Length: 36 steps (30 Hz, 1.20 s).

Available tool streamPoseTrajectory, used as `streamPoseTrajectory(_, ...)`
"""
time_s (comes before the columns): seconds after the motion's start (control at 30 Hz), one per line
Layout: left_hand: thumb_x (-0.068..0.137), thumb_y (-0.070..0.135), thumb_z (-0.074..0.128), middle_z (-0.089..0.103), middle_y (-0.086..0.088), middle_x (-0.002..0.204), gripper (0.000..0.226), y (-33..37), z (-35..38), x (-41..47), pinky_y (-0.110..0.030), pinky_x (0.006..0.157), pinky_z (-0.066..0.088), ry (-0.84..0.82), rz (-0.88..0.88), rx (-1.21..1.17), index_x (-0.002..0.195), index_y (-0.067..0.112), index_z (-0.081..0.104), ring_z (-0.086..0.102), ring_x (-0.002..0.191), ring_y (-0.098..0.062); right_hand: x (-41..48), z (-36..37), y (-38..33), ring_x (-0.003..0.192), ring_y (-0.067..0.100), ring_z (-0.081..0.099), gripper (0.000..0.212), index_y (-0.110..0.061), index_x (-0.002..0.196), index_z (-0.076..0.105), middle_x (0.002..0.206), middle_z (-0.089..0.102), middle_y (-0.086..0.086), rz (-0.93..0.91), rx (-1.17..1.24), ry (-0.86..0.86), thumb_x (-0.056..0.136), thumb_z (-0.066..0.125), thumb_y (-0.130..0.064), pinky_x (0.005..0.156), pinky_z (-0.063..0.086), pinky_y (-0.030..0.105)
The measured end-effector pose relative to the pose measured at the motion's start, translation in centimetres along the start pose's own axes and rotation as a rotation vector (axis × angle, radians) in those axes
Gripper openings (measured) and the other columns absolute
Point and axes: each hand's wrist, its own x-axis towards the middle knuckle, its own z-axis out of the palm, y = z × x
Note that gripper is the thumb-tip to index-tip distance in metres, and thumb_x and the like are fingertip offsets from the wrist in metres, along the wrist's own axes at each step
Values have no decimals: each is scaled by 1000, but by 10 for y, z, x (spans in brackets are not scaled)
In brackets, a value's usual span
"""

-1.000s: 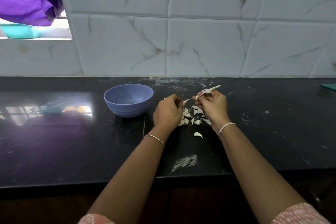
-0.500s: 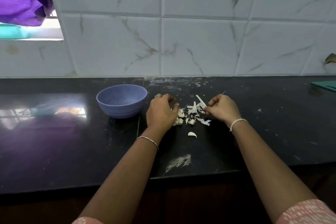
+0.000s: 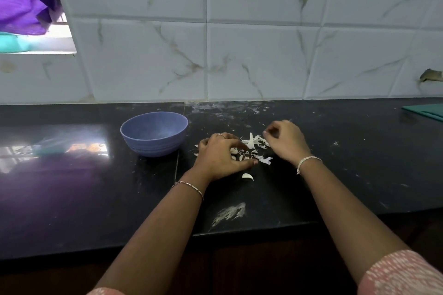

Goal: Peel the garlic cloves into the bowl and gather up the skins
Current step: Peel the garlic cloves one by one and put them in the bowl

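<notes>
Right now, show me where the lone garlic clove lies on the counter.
The clove lies alone on the counter, centre of the head view, just nearer the person than the left hand and the skins.

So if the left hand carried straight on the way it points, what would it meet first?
Probably the pile of garlic skins just past the fingertips of the left hand; the right hand lies beyond it. Whether the fingers already touch the pile is unclear.

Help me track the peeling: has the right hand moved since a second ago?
Yes. The right hand has moved right, away from the bowl, and lowered toward the counter beside the skins.
</notes>
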Motion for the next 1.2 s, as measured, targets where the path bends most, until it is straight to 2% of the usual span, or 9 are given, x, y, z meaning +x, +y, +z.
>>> streamPoseTrajectory(0.13,78,59,68,56,11,130,30,-2,1,1,-42,106,22,22,-11,49,101,39,70,41,129,-15,2,17,-18,130,23,42,28,-26,123,65,137,51,4,-202,3,-271,97,56,-31,108,30,35)
streamPoseTrajectory(0.23,79,51,69,60,10,123,26,-5,-1,1,-41,102,26,66,-36,19,100,36,71,46,124,-15,4,29,-20,131,22,43,27,-23,121,65,139,50,5,-208,-24,-373,97,56,-28,104,31,29)
streamPoseTrajectory(0.33,81,45,68,61,8,121,22,-4,-1,1,-40,103,27,60,-55,45,100,33,72,47,122,-15,4,28,-13,115,20,53,15,-21,107,67,117,59,5,-203,-5,-331,93,60,-23,88,36,23)
streamPoseTrajectory(0.47,85,41,65,61,6,119,18,-4,-2,2,-41,102,29,66,-61,70,99,31,72,49,120,-16,5,23,0,107,22,57,9,-20,98,67,109,63,5,-204,-38,-269,92,61,-17,86,40,28)
streamPoseTrajectory(0.63,83,45,67,59,9,119,19,-4,-2,2,-42,104,28,121,-46,25,98,34,70,48,120,-15,4,11,15,108,20,57,8,-21,98,67,109,63,2,-165,-71,-246,93,60,-19,88,43,31)
streamPoseTrajectory(0.8,87,52,64,46,15,140,25,2,2,-2,-44,110,12,41,105,-2,112,48,66,31,135,-11,0,3,12,116,17,57,19,-29,109,70,116,68,-8,-244,-139,-112,94,58,-27,101,39,39)
streamPoseTrajectory(1.0,87,52,63,47,15,140,21,0,2,-1,-48,111,13,-20,83,71,105,44,71,29,136,-15,-8,12,-8,131,12,47,34,-33,131,59,140,55,-13,-364,-208,-340,99,52,-26,115,19,36)
streamPoseTrajectory(1.1,87,49,65,50,15,137,18,-2,0,-1,-47,110,14,-5,55,80,102,41,72,31,134,-14,-10,9,-2,119,15,56,25,-34,118,69,125,66,-12,-332,-194,-295,95,59,-30,109,33,36)
streamPoseTrajectory(1.2,86,43,69,51,14,135,14,-1,-2,-2,-46,110,14,14,40,68,98,38,72,34,132,-13,-14,-2,4,119,14,54,12,-30,98,73,119,67,-12,-309,-245,-130,90,65,-31,105,30,36)
